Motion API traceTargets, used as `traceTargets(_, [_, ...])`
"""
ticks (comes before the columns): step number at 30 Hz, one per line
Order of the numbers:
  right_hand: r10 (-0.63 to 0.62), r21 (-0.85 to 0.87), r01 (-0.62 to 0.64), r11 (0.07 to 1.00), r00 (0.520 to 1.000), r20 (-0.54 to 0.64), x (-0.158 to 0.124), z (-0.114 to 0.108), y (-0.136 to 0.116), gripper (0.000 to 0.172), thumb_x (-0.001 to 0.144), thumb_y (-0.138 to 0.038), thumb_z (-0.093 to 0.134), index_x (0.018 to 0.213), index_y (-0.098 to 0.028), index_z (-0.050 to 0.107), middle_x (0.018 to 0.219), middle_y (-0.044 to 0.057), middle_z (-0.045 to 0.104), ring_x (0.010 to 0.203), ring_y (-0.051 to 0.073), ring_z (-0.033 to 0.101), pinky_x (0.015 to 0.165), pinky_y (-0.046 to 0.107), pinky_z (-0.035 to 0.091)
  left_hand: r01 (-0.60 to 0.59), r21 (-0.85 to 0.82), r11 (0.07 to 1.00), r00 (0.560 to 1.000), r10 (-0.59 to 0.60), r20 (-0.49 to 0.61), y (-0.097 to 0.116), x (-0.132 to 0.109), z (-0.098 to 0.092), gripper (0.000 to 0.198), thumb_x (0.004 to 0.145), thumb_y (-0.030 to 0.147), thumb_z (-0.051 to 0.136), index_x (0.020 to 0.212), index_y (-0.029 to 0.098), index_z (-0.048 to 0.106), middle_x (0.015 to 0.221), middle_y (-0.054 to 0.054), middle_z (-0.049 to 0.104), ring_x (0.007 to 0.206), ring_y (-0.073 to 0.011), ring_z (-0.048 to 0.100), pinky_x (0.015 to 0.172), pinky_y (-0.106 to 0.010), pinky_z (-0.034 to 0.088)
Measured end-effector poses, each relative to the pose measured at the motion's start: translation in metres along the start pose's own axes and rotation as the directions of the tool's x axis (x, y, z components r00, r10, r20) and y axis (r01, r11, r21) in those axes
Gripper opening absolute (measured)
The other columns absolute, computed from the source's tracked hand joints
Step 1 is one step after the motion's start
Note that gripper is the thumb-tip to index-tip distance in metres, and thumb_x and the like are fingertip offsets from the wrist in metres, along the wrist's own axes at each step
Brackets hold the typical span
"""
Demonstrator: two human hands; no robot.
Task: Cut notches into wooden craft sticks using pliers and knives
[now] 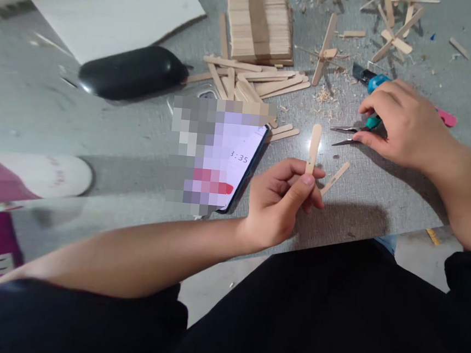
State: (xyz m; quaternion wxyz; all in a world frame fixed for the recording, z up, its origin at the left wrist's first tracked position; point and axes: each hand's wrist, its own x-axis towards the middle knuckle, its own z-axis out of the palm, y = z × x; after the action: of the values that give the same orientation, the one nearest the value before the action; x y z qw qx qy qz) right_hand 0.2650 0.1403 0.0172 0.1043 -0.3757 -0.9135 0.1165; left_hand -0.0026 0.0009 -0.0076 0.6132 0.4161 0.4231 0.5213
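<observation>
My left hand (280, 199) pinches a wooden craft stick (314, 142) upright between thumb and fingers; a small slot-like mark shows on it just above the thumb. Behind those fingers a second, printed stick (336, 177) slants to the right; whether it is held or lies on the table I cannot tell. My right hand (407, 123) is curled over the needle-nose pliers (344, 136), thumb by the pivot, with the jaws apart and pointing left. Its palm hides most of the green handles. Just beyond the knuckles lies a blue utility knife (378, 82).
A banded bundle of craft sticks (240, 23) stands at the back, with loose sticks (264, 83) before it. Crossed-stick pieces (326, 50) and shavings lie to the right. A phone (241, 160), partly blurred, lies left of my left hand; a black case (133, 73) is farther left.
</observation>
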Motion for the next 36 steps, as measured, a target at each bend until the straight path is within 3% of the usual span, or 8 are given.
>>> traceTargets(3, [-0.077, -0.049, 0.078, 0.996, 0.997, 0.008, 0.000, -0.001, -0.007, 0.031, 0.114, -0.051, 0.064, 0.128, -0.024, 0.073, 0.132, 0.017, 0.074, 0.122, 0.037, 0.063, 0.100, 0.051, 0.049, 0.015, 0.006, 1.000, 1.000, -0.015, -0.009, -0.001, 0.001, -0.001, 0.037, 0.105, 0.056, 0.087, 0.100, 0.020, 0.080, 0.060, 0.000, 0.075, 0.045, -0.0109, 0.058, 0.046, -0.022, 0.046])
traceTargets(6, [-0.275, -0.075, 0.280, 0.957, 0.959, 0.070, -0.004, 0.004, -0.023, 0.034, 0.117, -0.055, 0.060, 0.119, -0.025, 0.076, 0.123, 0.013, 0.074, 0.115, 0.033, 0.062, 0.094, 0.047, 0.046, 0.015, -0.009, 1.000, 1.000, -0.015, -0.005, 0.000, 0.001, -0.001, 0.036, 0.105, 0.055, 0.088, 0.099, 0.021, 0.080, 0.057, 0.001, 0.072, 0.044, -0.0106, 0.056, 0.046, -0.023, 0.047])
traceTargets(10, [-0.398, -0.070, 0.405, 0.912, 0.912, 0.097, -0.011, 0.021, -0.047, 0.021, 0.117, -0.030, 0.060, 0.105, -0.022, 0.075, 0.109, 0.008, 0.075, 0.103, 0.027, 0.059, 0.089, 0.043, 0.040, 0.021, 0.022, 1.000, 1.000, -0.021, -0.009, 0.000, 0.001, -0.001, 0.037, 0.104, 0.057, 0.088, 0.098, 0.022, 0.081, 0.056, 0.003, 0.068, 0.044, -0.0104, 0.054, 0.045, -0.023, 0.046])
traceTargets(17, [-0.322, -0.034, 0.327, 0.944, 0.941, 0.107, -0.016, 0.029, -0.053, 0.023, 0.114, -0.016, 0.053, 0.100, -0.018, 0.071, 0.099, 0.010, 0.075, 0.094, 0.025, 0.059, 0.085, 0.039, 0.041, -0.051, -0.065, 0.997, 0.997, 0.054, 0.048, -0.002, 0.000, -0.002, 0.028, 0.109, 0.048, 0.083, 0.099, 0.022, 0.081, 0.053, 0.005, 0.063, 0.042, -0.0082, 0.051, 0.043, -0.020, 0.037])
traceTargets(20, [-0.247, 0.143, 0.234, 0.962, 0.966, 0.080, -0.013, 0.019, -0.046, 0.016, 0.112, -0.018, 0.056, 0.103, -0.019, 0.070, 0.098, 0.009, 0.076, 0.089, 0.023, 0.062, 0.081, 0.036, 0.044, -0.070, -0.070, 0.995, 0.997, 0.073, 0.036, -0.002, 0.000, -0.003, 0.029, 0.110, 0.048, 0.082, 0.096, 0.023, 0.079, 0.054, 0.004, 0.064, 0.042, -0.0086, 0.051, 0.043, -0.021, 0.038])
traceTargets(24, [-0.131, 0.410, 0.145, 0.900, 0.989, -0.063, -0.010, 0.008, -0.038, 0.010, 0.114, -0.026, 0.064, 0.112, -0.020, 0.072, 0.097, 0.004, 0.078, 0.081, 0.017, 0.065, 0.076, 0.032, 0.047, -0.037, -0.107, 0.994, 0.997, 0.043, 0.057, -0.003, 0.003, -0.004, 0.035, 0.109, 0.052, 0.082, 0.093, 0.023, 0.073, 0.055, 0.005, 0.061, 0.043, -0.0089, 0.049, 0.044, -0.021, 0.038])
traceTargets(29, [-0.152, 0.493, 0.234, 0.838, 0.968, -0.201, -0.010, 0.010, -0.040, 0.009, 0.115, -0.027, 0.069, 0.111, -0.023, 0.076, 0.098, 0.002, 0.079, 0.083, 0.015, 0.069, 0.075, 0.030, 0.052, 0.006, -0.220, 0.975, 0.988, 0.028, 0.150, -0.006, 0.007, -0.005, 0.036, 0.113, 0.049, 0.075, 0.090, 0.022, 0.065, 0.055, 0.009, 0.048, 0.046, -0.0077, 0.041, 0.051, -0.021, 0.038])
traceTargets(36, [-0.205, 0.482, 0.300, 0.823, 0.949, -0.242, -0.012, 0.017, -0.046, 0.004, 0.114, -0.023, 0.070, 0.111, -0.024, 0.073, 0.097, 0.001, 0.076, 0.084, 0.015, 0.070, 0.077, 0.029, 0.057, 0.088, -0.251, 0.964, 0.975, -0.031, 0.222, -0.007, 0.007, -0.008, 0.038, 0.114, 0.049, 0.073, 0.090, 0.022, 0.063, 0.060, 0.008, 0.049, 0.052, -0.0089, 0.043, 0.054, -0.020, 0.039])
